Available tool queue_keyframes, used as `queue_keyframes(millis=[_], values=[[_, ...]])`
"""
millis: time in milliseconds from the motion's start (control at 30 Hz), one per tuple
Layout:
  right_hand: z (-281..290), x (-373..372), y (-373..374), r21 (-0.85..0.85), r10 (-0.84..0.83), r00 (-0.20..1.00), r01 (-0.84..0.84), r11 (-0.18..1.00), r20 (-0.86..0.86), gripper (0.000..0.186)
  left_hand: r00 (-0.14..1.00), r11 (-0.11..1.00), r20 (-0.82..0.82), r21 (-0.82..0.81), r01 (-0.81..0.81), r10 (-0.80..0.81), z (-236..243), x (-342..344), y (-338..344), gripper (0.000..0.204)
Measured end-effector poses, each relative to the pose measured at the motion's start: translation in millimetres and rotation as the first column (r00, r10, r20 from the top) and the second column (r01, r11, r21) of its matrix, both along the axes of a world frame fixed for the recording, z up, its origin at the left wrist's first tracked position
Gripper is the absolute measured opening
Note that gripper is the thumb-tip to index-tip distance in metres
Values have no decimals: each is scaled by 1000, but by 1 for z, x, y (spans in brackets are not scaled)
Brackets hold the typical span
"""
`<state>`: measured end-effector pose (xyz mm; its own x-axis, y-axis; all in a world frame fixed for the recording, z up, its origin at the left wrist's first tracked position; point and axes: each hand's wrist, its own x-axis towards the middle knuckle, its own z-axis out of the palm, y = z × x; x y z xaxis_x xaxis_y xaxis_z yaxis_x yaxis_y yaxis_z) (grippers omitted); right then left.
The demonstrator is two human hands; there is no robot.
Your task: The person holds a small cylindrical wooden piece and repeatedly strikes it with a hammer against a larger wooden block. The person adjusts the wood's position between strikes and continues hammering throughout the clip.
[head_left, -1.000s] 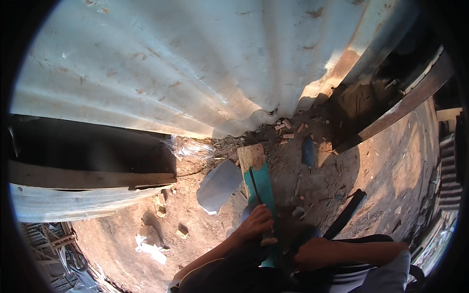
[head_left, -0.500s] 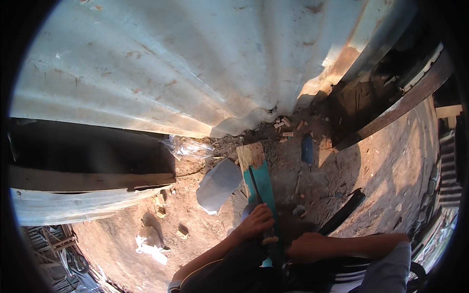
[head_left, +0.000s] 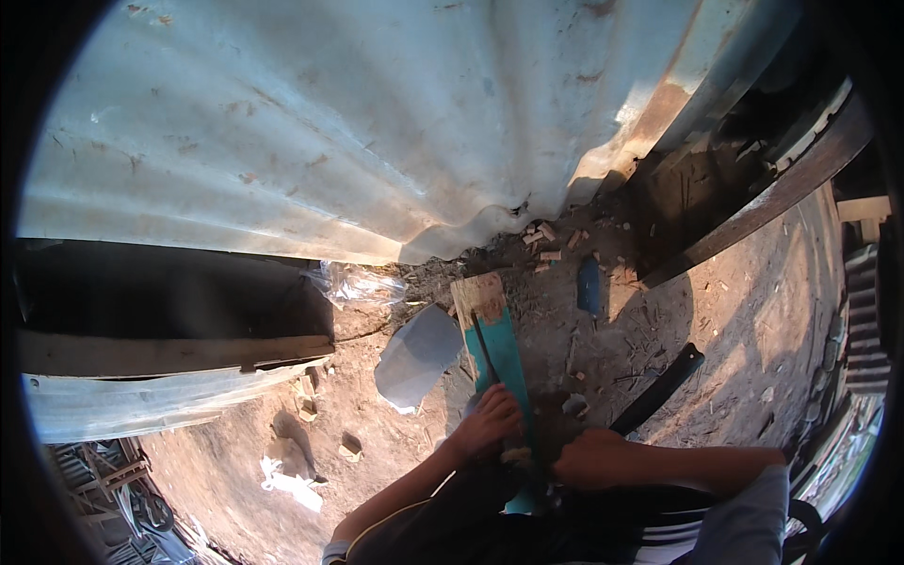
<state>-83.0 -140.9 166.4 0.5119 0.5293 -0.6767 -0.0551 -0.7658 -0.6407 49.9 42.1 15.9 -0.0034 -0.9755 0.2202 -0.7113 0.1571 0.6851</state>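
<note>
My left hand is closed round a long, thin dark rod-like tool lying along a wooden board, teal with a bare top end. My right hand is closed to the board's right, apparently round the hidden near end of a long black blade-like tool, which slants away to the upper right. The board's near part is shaded and partly hidden by my hands. Just left of it lies a flat grey piece on the dirt.
A pale corrugated sheet rises ahead, with a dark opening at left and a wooden beam at right. Wood scraps, a blue object, crumpled plastic and white scraps lie on the ground.
My right hand and the black tool have moved up, away from me. My left hand is slightly higher in the picture, and the whole view has shifted a little.
</note>
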Motion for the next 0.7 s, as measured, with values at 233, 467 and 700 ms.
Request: queue_keyframes(millis=[233,467,700], values=[[3,-14,8,185,101,991,-84,979,-88,25,992,999,-127,32,2,2,21,26,-19,23],[13,-9,-3,126,48,971,-19,992,-235,27,986,999,-167,52,14,-5,34,18,-14,25],[19,-1,-13,102,-7,986,25,994,-169,22,981,999,-187,27,-37,41,48,11,-16,25]])
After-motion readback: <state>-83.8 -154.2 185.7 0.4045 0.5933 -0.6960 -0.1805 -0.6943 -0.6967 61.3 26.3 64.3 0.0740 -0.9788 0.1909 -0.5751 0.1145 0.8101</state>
